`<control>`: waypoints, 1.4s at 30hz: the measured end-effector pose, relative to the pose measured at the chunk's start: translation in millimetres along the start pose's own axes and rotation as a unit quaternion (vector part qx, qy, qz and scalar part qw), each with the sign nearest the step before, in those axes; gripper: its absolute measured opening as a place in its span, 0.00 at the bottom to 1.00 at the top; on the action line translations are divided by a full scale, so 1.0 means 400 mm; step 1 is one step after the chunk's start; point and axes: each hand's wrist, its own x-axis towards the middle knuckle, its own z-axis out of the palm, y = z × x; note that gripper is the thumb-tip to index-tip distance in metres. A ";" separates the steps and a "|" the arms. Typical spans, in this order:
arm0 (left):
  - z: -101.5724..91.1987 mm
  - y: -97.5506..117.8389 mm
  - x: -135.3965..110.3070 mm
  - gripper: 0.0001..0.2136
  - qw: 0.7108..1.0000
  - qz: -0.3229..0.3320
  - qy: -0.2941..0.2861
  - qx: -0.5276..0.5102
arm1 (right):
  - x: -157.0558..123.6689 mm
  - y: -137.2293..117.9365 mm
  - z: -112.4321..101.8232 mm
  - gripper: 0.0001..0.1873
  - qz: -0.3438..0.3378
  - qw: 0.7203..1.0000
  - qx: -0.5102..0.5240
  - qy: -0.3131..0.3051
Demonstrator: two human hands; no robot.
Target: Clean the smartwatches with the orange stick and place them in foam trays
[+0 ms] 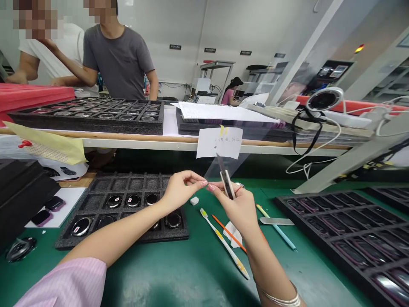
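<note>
My left hand (182,189) is closed in a pinch, thumb and fingertips pressed together; anything between them is too small to make out. Its fingertips meet those of my right hand (239,209), also pinched. A utility knife (227,182) with a pale handle is held in my right hand, its blade pointing up and away. Below my hands, a toothbrush (225,245), an orange stick (220,224) and a crumpled white tissue (234,234) lie on the green mat (198,273). A small white block (194,200) sits near my left hand.
A black foam tray (123,246) with round watch-like parts lies at left. Another foam tray (322,238) of dark oblong parts stands at right, near a light-blue pen (281,233) and metal strip (276,221). A shelf edge (153,144) runs across; people stand beyond it.
</note>
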 end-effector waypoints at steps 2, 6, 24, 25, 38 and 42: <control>-0.003 -0.036 -0.017 0.11 1.000 -0.017 -0.002 0.013 | -0.016 0.022 0.001 0.20 -0.002 1.000 -0.022 -0.017; -0.014 -0.098 -0.050 0.11 0.998 -0.056 0.005 0.027 | -0.061 0.056 -0.018 0.20 -0.036 0.997 -0.063 -0.035; -0.067 -0.051 -0.113 0.12 0.990 -0.077 0.008 0.115 | -0.101 0.035 -0.044 0.20 -0.369 0.790 -0.489 0.034; -0.071 -0.049 -0.114 0.12 0.990 -0.074 0.010 0.119 | -0.103 0.029 -0.033 0.20 -0.361 0.791 -0.492 0.032; -0.289 -0.071 -0.143 0.17 0.970 -0.099 0.126 0.185 | -0.093 0.127 -0.010 0.16 -0.129 0.892 -0.429 -0.064; -0.292 -0.101 -0.141 0.14 0.957 -0.123 0.119 0.235 | -0.098 0.167 0.039 0.20 -0.069 0.939 -0.311 -0.127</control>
